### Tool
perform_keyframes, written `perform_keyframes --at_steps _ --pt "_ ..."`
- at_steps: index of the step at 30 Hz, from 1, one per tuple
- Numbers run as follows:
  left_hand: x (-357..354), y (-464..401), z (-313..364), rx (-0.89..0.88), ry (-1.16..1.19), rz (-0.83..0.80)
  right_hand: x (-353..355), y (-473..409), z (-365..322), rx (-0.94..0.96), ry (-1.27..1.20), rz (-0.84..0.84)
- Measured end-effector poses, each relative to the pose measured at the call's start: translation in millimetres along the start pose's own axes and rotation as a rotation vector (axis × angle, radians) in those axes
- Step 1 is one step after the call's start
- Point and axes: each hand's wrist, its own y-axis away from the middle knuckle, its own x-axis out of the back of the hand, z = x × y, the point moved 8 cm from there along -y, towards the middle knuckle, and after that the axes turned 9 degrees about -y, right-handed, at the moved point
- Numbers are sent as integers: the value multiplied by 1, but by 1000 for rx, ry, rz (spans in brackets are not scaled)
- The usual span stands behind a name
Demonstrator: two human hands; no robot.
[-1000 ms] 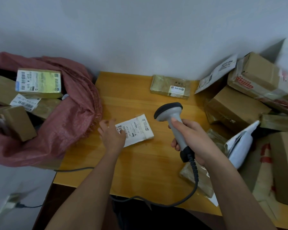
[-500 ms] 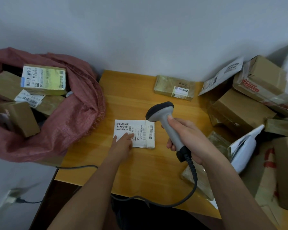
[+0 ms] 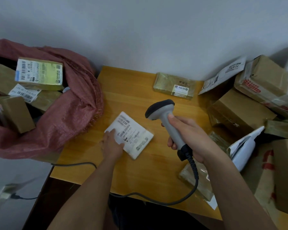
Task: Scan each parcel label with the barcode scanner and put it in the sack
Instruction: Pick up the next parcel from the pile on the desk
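— Wooden table (image 3: 140, 100) against a grey wall; where's the parcel?

— White labelled parcel (image 3: 131, 135) lies flat mid-table, skewed, the left hand (image 3: 112, 145) resting on its near corner, fingers straight and together.

— Scanner?

— Barcode scanner (image 3: 166, 120) upright just right of it, right hand (image 3: 188, 138) curled round the handle.

— Beyond?

— Red sack (image 3: 70, 113) left, holding boxes; a taped brown parcel (image 3: 173, 85) by the wall; cardboard boxes (image 3: 239, 112) piled right.

You work on a smooth, satin wooden table (image 3: 140, 173). Your sack (image 3: 68, 123) is coarse woven red cloth. The scanner (image 3: 166, 122) is matt grey plastic. The parcel (image 3: 133, 138) wears white paper; boxes (image 3: 239, 112) are cardboard under glossy tape.
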Motion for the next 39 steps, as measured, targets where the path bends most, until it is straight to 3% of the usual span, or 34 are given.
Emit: perform_keyframes --at_steps 2,7,10,15,21,39 --pt "6 -5 12 -116 -6 52 2 0 0 -1 1 8" --pt "-15 10 2 234 168 -64 0 2 0 -21 7 16" --pt "-27 21 3 272 223 -50 -2 3 1 -47 1 21" --pt "-35 28 10 402 616 -132 -4 8 -5 -47 -5 31" --pt "-40 29 14 457 853 -215 -7 21 -22 -10 -20 11" --pt "-30 26 18 439 933 -253 -19 58 -70 89 -49 -49"
